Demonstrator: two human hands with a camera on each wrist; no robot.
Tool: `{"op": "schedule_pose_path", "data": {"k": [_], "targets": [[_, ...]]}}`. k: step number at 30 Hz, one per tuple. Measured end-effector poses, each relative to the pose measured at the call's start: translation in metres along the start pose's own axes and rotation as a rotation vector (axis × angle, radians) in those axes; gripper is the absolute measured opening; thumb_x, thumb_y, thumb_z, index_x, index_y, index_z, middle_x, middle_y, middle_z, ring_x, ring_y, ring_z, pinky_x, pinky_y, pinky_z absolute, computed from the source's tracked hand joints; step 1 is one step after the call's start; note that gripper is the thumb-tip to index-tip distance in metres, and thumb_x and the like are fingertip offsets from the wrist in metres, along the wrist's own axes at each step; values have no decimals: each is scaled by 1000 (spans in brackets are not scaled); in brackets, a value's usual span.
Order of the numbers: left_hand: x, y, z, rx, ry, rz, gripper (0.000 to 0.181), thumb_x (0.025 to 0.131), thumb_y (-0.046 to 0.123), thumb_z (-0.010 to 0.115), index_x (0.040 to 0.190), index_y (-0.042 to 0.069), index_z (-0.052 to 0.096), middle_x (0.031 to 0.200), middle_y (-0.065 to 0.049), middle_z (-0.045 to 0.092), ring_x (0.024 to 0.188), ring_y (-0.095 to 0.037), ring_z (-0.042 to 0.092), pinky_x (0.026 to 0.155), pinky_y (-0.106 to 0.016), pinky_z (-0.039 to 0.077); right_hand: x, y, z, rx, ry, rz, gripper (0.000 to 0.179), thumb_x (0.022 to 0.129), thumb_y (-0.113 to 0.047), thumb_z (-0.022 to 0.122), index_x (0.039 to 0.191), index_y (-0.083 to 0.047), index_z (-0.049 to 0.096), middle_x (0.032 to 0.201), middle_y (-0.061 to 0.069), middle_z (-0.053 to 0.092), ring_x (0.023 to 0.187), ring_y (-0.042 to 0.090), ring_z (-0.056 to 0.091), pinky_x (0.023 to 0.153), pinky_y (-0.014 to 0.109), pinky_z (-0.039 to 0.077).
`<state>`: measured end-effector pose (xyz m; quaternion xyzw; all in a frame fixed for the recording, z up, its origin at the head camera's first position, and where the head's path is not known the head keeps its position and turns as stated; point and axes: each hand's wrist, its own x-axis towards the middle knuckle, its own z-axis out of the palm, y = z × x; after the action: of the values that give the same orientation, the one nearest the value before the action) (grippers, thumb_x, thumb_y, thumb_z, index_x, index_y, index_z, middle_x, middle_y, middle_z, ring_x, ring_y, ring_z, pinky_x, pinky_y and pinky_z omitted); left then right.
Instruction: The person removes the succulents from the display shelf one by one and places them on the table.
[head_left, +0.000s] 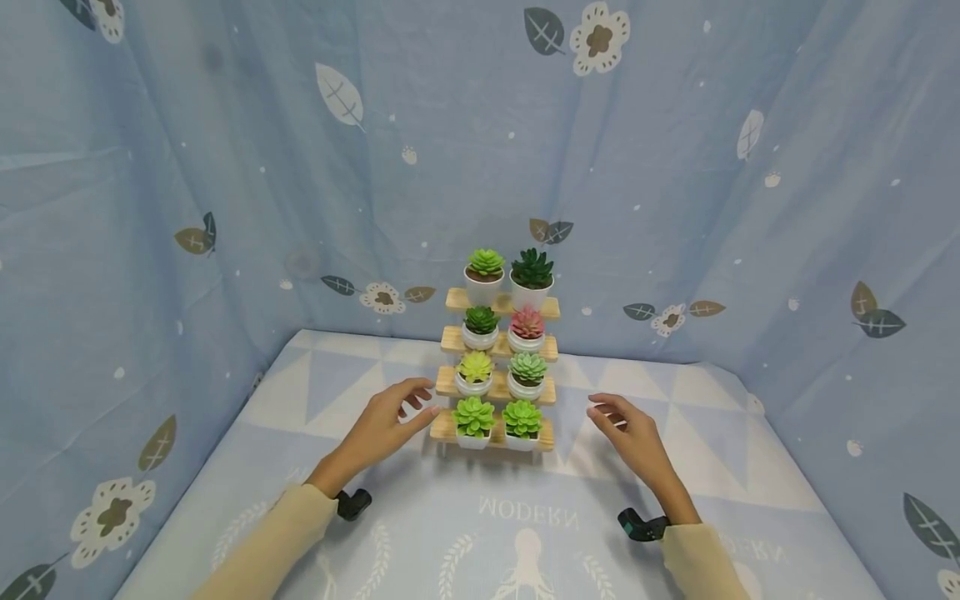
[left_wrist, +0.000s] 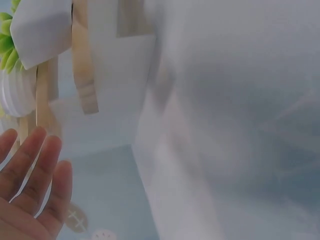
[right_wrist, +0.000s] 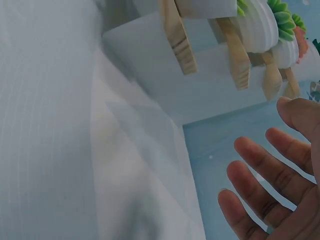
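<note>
A wooden tiered stand bears small succulents in white pots, two to a tier. At the top are a light green succulent and a dark green succulent; a pink succulent sits one tier lower. Bright green succulents fill the bottom tier. My left hand hovers just left of the lower tiers, fingers loosely bent around nothing. To the stand's right, my right hand is held farther off, also holding nothing. Both wrist views show spread fingers apart from the wooden slats.
The stand is on a table covered with a pale blue and white cloth printed with triangles and lettering. Blue curtains with leaves and flowers hang behind and at both sides. A black strap device is on each wrist.
</note>
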<state>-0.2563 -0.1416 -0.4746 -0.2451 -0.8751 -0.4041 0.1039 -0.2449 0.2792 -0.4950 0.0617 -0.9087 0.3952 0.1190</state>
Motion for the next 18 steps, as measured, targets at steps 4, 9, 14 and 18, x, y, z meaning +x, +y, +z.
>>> {"op": "schedule_pose_path", "data": {"k": [4,9,14,18], "targets": [[0,1,4,-29,-21,-24,52,101,47,65,140,12,61,120,-4,68,102,-21,65,81,-49,55,6,-1,9,35,-18,31,43,101,-47,65,134,-19,67,117,4,72,102,21,67,88,43,55],[1,3,7,-40,-28,-28,53,102,49,63,140,13,60,123,-7,68,103,-22,65,82,-48,55,14,-2,18,180,-63,101,49,98,-53,67,137,-23,64,120,5,69,100,24,66,86,45,56],[2,4,10,-52,-21,-17,48,102,47,63,138,15,61,122,-8,69,100,-17,64,80,-44,54,20,-3,24,371,-115,148,50,99,-46,68,141,-20,60,125,10,66,104,35,65,85,38,57],[2,4,13,-85,-30,-17,47,102,46,64,138,16,61,121,-7,69,99,-14,63,80,-47,54,23,-6,27,411,-137,141,47,102,-38,68,143,-19,58,126,11,65,105,41,64,84,35,57]]}}
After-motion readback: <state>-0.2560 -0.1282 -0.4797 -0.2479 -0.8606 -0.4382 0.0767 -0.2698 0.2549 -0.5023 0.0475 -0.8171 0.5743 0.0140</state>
